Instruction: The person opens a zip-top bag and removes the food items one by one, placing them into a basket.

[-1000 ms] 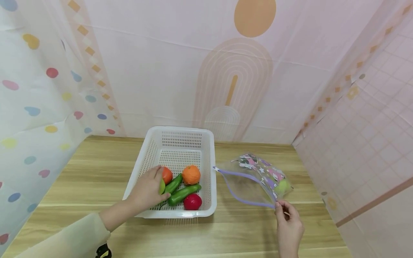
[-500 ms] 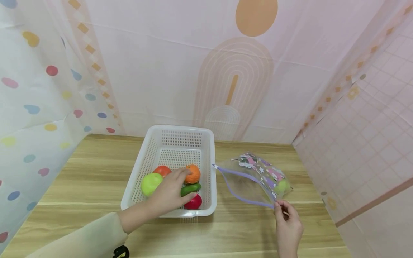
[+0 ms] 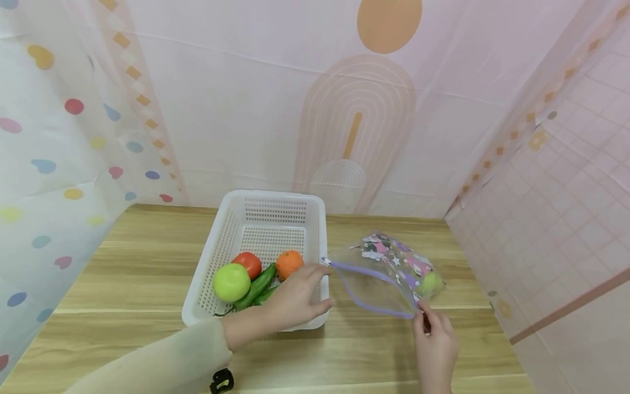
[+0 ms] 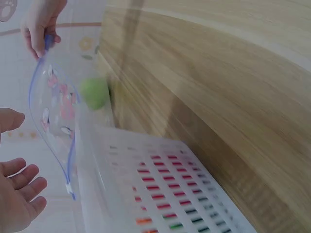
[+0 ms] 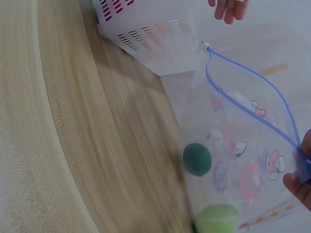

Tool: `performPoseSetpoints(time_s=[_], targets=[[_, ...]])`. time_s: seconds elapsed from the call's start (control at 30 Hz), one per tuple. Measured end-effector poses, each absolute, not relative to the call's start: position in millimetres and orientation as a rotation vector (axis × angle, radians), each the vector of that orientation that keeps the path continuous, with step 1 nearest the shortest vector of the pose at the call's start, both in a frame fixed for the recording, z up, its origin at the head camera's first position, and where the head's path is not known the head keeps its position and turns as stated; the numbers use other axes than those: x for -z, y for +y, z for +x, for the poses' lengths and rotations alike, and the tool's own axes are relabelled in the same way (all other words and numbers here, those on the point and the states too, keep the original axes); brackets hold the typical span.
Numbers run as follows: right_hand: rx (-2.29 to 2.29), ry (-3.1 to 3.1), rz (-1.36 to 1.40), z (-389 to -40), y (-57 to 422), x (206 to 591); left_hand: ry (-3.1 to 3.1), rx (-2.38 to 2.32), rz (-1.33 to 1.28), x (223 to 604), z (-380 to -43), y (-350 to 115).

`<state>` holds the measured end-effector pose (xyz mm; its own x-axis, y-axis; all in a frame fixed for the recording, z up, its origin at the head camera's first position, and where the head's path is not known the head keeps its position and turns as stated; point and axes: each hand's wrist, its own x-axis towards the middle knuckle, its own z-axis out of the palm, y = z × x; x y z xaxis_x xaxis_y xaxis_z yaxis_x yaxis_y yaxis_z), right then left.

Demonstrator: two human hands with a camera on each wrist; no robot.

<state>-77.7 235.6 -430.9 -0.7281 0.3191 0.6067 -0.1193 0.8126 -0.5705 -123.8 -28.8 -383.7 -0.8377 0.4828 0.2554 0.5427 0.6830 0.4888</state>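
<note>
My left hand (image 3: 300,293) hovers over the right rim of the white plastic basket (image 3: 268,196), fingers apart and holding nothing. My right hand (image 3: 435,347) pinches the near corner of a clear zip bag (image 3: 379,290) with a purple zip edge and cartoon prints; its mouth gapes toward the basket. Inside the bag lie a light green round item (image 5: 217,218) and a dark green ball-like item (image 5: 197,159). The basket holds a green apple (image 3: 232,283), a red tomato (image 3: 248,264), an orange (image 3: 289,265) and green peppers (image 3: 256,287). My left hand hides the basket's near right corner.
A wooden table (image 3: 147,262) bears everything. Printed curtains (image 3: 236,109) stand behind it and along both sides. A small black object (image 3: 222,380) shows beneath the left sleeve (image 3: 172,358). Bare wood lies between the basket and the right hand.
My left hand has swept rightward across the basket, from beside the green apple to the right rim, uncovering the apple. The right hand stays on the bag's corner, almost still.
</note>
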Motion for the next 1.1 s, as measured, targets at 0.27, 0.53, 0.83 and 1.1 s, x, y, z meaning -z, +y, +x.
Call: performPoseSetpoints(time_s=[0.27,0.53,0.83,1.1], targets=[[-0.719,-2.289,-0.191,-78.9,234.9,432.4,-2.773,0.866,-0.913,385.9,-124.5,-10.8],[-0.751,-2.291,-0.285,-83.0,235.6,438.1,-2.786,0.909,-1.042,385.1,-121.9,9.3],[-0.775,-2.222,-0.208,-85.6,230.6,441.8,-2.874,0.885,-1.138,389.9,-121.9,41.2],[-0.721,-2.234,-0.176,-86.4,224.2,442.3,-2.877,0.925,-1.176,392.7,-136.4,72.4]])
